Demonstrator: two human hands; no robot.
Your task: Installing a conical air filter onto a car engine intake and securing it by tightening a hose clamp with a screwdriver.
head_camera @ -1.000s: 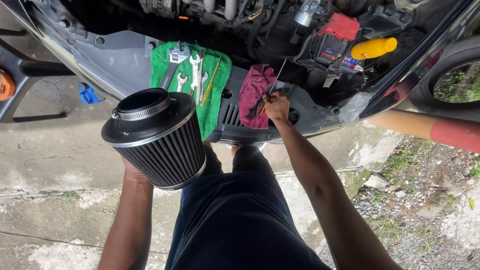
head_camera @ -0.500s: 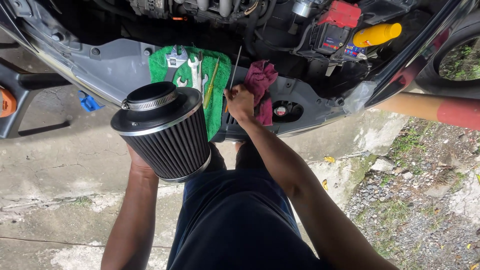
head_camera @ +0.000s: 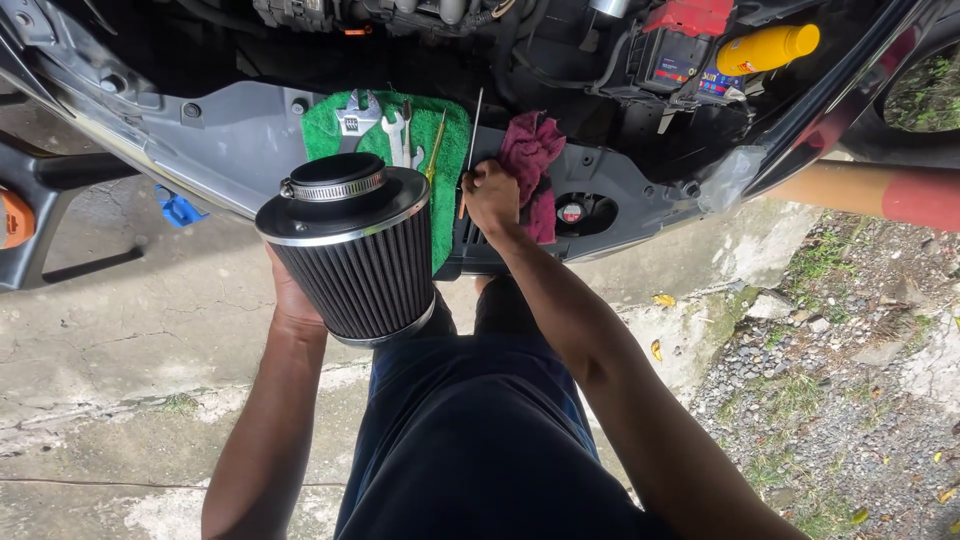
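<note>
Pleated black mesh filter point(head_camera: 352, 262), head view: left hand point(head_camera: 292, 296) is cupping its side, holding it above the bumper edge. Likely light, crushable pleats; take it by the rims. Right hand point(head_camera: 490, 197) is gripping a screwdriver point(head_camera: 470, 150) beside the green cloth point(head_camera: 440, 160).

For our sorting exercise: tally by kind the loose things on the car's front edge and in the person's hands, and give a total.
Air filter, in the left hand: 1
Screwdrivers, one in the right hand, one yellow: 2
Wrenches on the green cloth: at least 2
Cloths, green, maroon: 2
Yellow bottle: 1
Total: 8
</note>
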